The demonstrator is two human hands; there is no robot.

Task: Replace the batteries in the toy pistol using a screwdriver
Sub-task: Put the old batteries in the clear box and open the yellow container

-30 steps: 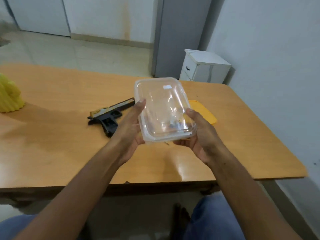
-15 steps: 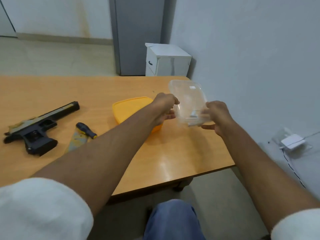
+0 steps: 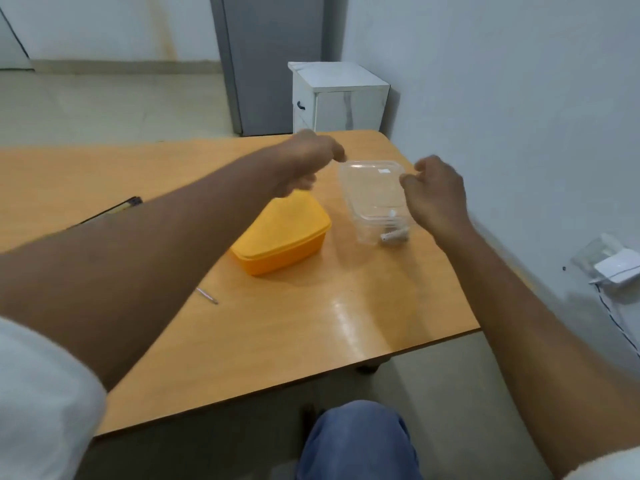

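Observation:
A clear plastic container [image 3: 372, 192] stands on the wooden table [image 3: 311, 323] near its right edge, with small batteries [image 3: 393, 235] in its near corner. My left hand [image 3: 308, 161] hovers blurred just left of its far rim, fingers loosely curled and holding nothing. My right hand [image 3: 436, 192] is at the container's right side, its loosely curled fingertips close to the rim. Only the muzzle of the black toy pistol [image 3: 128, 204] shows past my left forearm. The metal tip of the screwdriver [image 3: 207, 296] pokes out from under that forearm.
A yellow plastic box [image 3: 280, 233] lies left of the clear container. A white cabinet [image 3: 339, 98] and a grey door stand behind the table. A white wall runs close on the right, with a white adapter and cable [image 3: 616, 265] on the floor.
The clear container went from held in both hands above the table down to standing on it near the right edge. Both hands have let go. The view turned right.

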